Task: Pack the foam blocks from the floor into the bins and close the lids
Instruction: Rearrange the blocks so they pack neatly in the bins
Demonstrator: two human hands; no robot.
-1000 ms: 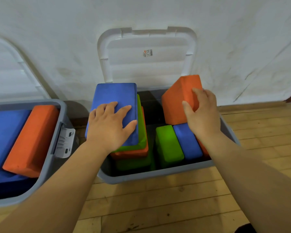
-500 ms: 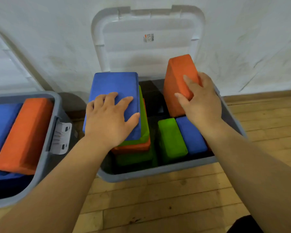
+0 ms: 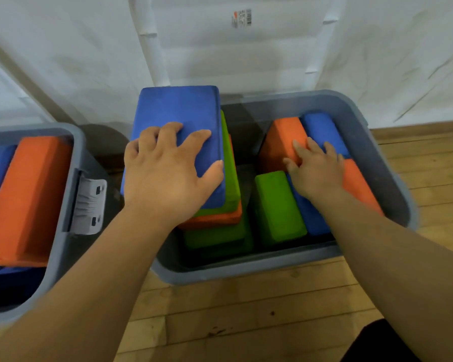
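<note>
**Both palms down on blocks in the right-hand bin**

The left grip (image 3: 168, 173) lies flat and spread on the top blue block (image 3: 178, 113). Its fingers point toward the wall and its thumb runs along the block's right edge; it presses rather than clasps. That block caps a stack of green and orange blocks at the left end of the grey bin (image 3: 246, 270), and its top face looks higher than the bin's rim. Its long axis runs away from the person, toward the raised lid (image 3: 220, 53) leaning on the wall.

The right grip (image 3: 317, 171) rests with fairly straight fingers on a tilted orange block (image 3: 280, 137) deep in the bin's right half. It touches the block without clasping it. Just beside it are a second blue block (image 3: 322, 126) and a green block (image 3: 277, 205) standing on end.

The stack is directly under the left palm, so I judge the next push is straight down. The lid probably cannot shut until that stack sinks or is re-laid.

A second bin (image 3: 76, 142) to the left holds more blocks, with a large orange block (image 3: 29, 194) on top. No loose blocks show on the wooden floor (image 3: 246, 322).
</note>
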